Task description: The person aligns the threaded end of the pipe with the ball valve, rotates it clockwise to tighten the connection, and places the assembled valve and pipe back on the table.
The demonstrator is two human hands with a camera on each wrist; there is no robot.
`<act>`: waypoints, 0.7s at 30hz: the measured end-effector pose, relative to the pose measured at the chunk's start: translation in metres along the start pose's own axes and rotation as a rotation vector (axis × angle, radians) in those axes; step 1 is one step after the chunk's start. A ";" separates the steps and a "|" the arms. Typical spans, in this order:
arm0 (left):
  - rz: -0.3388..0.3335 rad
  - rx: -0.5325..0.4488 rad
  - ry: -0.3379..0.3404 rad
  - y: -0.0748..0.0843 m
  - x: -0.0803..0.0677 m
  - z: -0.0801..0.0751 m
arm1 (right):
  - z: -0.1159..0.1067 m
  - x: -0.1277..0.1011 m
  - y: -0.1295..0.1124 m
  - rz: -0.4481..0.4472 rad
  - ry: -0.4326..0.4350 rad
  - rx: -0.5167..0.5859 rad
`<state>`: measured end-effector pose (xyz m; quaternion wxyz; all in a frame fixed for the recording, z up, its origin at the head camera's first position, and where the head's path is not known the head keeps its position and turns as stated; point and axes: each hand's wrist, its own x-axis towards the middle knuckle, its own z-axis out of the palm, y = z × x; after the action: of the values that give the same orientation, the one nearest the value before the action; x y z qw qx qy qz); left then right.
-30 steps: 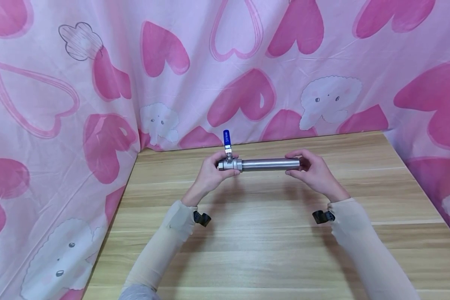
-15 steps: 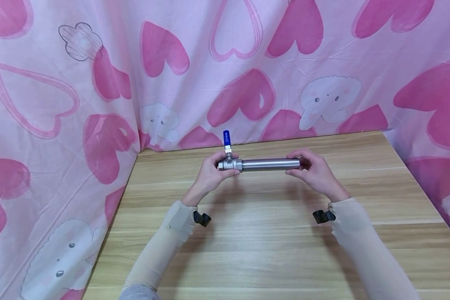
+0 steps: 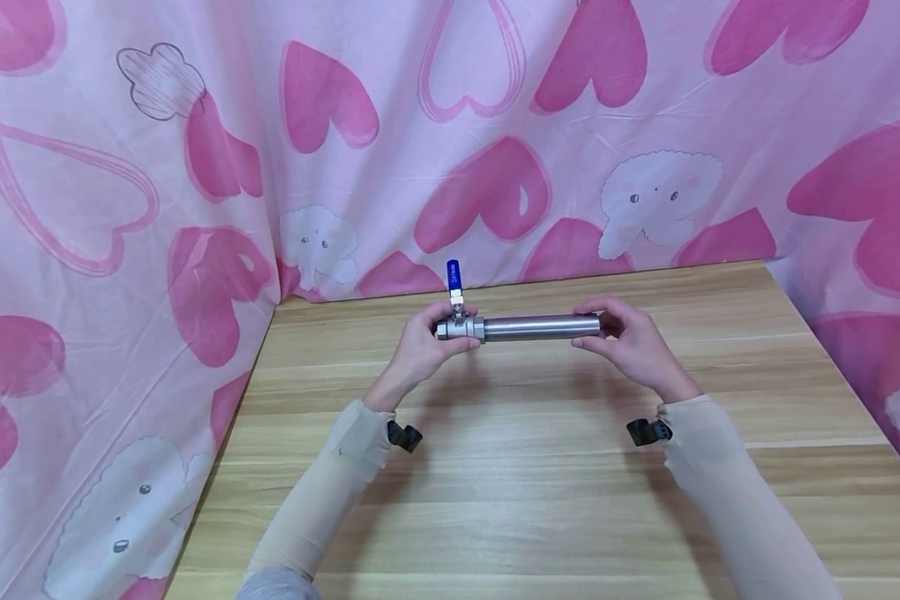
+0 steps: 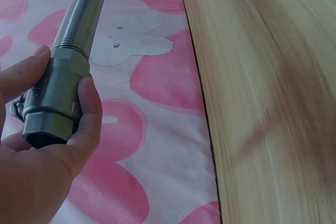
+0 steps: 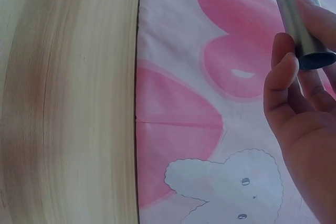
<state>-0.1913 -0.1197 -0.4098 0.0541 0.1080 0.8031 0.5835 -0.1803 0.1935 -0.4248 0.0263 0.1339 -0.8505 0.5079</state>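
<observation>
A steel ball valve (image 3: 461, 329) with a blue lever handle (image 3: 453, 277) is joined to one end of a metal pipe (image 3: 536, 327). My left hand (image 3: 420, 346) grips the valve body, thumb and fingers on opposite sides. Threads show where the pipe meets the valve (image 4: 55, 93) in the left wrist view. At the pipe's other end, my right hand (image 3: 630, 342) pinches it between thumb and fingers. That open round end of the pipe (image 5: 296, 19) faces the right wrist camera. The pipe lies level across the head view, its lever pointing away from me.
A wood-grain table (image 3: 525, 483) spreads below both hands, which cast shadows on it. Pink heart-patterned cloth (image 3: 487, 192) hangs behind the table and along both sides. Each sleeved wrist carries a small black camera, such as the right one (image 3: 647, 432).
The right hand has shifted very slightly at the pipe's end. The valve, the pipe and the left hand stay almost exactly where they were.
</observation>
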 end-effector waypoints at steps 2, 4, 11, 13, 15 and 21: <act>0.003 0.000 -0.001 0.000 0.000 0.000 | 0.000 0.000 0.000 0.002 0.001 -0.002; 0.005 -0.001 -0.001 0.000 0.000 0.000 | 0.000 0.001 0.000 0.006 0.001 -0.004; 0.010 -0.013 0.003 0.000 0.000 0.000 | 0.000 0.001 0.000 0.015 -0.006 0.000; 0.011 -0.012 0.005 0.000 0.000 -0.001 | 0.000 0.001 0.000 0.018 -0.005 -0.003; 0.010 -0.013 0.005 0.000 0.000 -0.001 | 0.000 0.000 -0.001 0.019 -0.003 -0.007; 0.004 -0.015 0.001 0.001 -0.001 -0.002 | 0.000 0.001 -0.001 0.016 0.000 -0.010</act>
<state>-0.1906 -0.1212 -0.4086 0.0533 0.1086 0.7986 0.5895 -0.1808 0.1933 -0.4241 0.0230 0.1269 -0.8541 0.5039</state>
